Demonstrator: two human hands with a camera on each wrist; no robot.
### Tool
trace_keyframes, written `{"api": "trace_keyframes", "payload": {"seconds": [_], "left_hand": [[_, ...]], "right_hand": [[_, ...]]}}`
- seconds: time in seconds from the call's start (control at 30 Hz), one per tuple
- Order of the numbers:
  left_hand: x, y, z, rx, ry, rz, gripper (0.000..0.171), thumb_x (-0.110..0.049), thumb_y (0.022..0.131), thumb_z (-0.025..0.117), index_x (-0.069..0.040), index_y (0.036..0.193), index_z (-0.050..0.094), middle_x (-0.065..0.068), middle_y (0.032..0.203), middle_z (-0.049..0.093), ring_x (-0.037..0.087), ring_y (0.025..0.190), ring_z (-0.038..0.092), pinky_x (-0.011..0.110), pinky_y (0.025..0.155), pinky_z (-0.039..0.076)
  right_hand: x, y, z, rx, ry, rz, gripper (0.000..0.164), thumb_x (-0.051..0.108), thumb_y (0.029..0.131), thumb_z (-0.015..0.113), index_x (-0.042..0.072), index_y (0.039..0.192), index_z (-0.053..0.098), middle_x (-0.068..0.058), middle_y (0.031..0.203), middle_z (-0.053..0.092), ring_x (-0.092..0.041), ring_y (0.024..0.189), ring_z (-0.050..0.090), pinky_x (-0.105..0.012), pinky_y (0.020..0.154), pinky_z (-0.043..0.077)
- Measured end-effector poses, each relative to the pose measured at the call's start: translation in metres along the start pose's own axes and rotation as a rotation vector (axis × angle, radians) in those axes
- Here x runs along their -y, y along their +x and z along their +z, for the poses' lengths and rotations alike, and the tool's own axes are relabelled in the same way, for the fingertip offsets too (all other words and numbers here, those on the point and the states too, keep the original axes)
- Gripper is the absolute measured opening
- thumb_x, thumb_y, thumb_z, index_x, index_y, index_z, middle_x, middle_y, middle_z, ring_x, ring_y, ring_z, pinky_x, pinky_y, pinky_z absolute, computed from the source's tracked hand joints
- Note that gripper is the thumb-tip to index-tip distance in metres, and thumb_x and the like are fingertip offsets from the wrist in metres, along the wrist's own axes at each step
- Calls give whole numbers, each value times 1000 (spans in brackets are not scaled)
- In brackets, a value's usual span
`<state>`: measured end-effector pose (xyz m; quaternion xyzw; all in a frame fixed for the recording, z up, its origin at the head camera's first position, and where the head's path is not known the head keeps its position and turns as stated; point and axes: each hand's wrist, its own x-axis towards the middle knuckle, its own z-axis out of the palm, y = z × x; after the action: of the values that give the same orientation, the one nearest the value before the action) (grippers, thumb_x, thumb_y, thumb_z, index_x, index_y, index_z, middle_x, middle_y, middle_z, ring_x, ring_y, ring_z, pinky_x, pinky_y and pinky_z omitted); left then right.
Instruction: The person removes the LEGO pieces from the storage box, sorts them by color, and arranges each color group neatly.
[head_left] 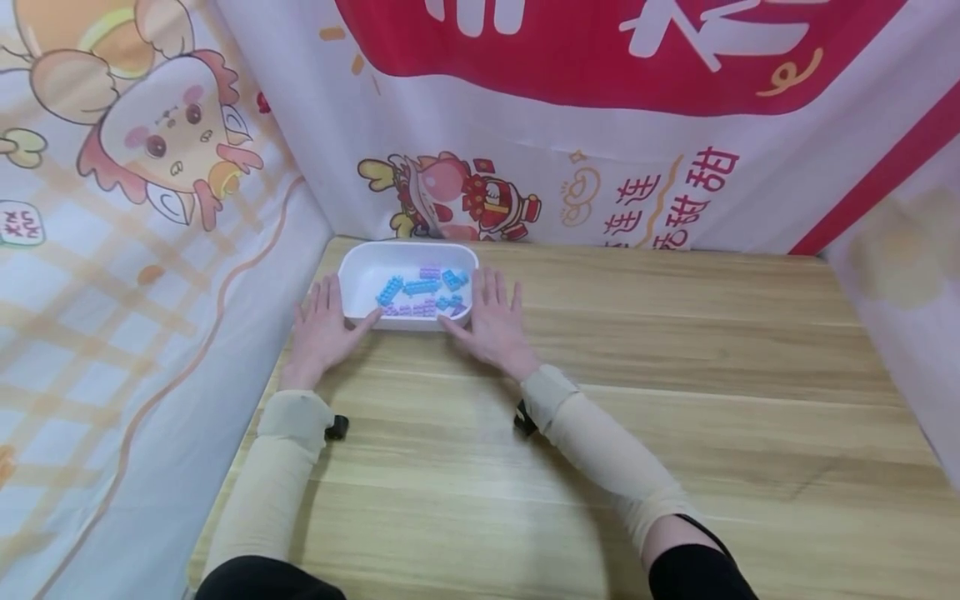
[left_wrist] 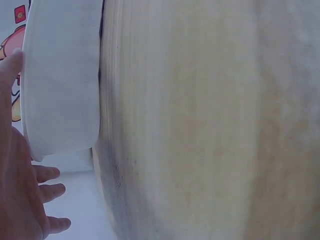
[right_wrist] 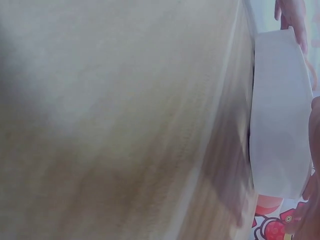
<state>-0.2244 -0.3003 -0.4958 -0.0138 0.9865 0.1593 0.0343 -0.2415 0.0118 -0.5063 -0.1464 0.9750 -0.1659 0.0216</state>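
Observation:
A white plastic tub (head_left: 358, 310) sits at the back left of the table, with several blue building bricks (head_left: 422, 287) and purple building bricks (head_left: 423, 307) inside. At its left end is my left hand (head_left: 324, 332), fingers straight along the side and thumb at the front rim. My right hand (head_left: 497, 327) mirrors it at the right end, fingers extended and thumb touching the front right corner. In the left wrist view the tub (left_wrist: 62, 80) shows its outer wall, with the left fingers (left_wrist: 52, 192) spread past its corner. The right wrist view shows the tub's wall (right_wrist: 280, 115) standing on the tabletop.
The wooden table (head_left: 675, 400) stretches to the right and toward me. Behind the tub hangs a printed white and red cloth (head_left: 570, 125), close to its back edge. Another patterned cloth (head_left: 187, 317) borders the table on the left.

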Motion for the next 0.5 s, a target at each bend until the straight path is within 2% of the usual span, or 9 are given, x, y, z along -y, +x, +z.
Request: {"api": "trace_keyframes", "payload": {"seconds": [0.13,0.27,0.5], "left_hand": [[-1,-1,-1,4,4,2,127,-95,97,30,-4,174,-15,23,183,-13,52,171,2,76,137,-1],[-1,-1,1,16,-8,0,127,-94,97,31,-6,173,-19,23,183,-14,53,171,1,76,137,-1],[-1,-4,4,24,-80,21,128,-92,98,36,-4,173,-18,29,183,-6,54,170,5,73,138,5]], "right_hand": [[2,3,-1,-7,20,20,117,85,102,40,5,177,0,-21,186,5,-40,174,6,-66,141,-3],[2,4,-2,-1,19,32,118,85,102,42,4,177,0,-20,186,4,-40,174,6,-67,141,-3],[2,0,-1,-7,18,30,117,83,102,43,2,177,2,-20,186,5,-41,174,7,-69,141,0]]}}
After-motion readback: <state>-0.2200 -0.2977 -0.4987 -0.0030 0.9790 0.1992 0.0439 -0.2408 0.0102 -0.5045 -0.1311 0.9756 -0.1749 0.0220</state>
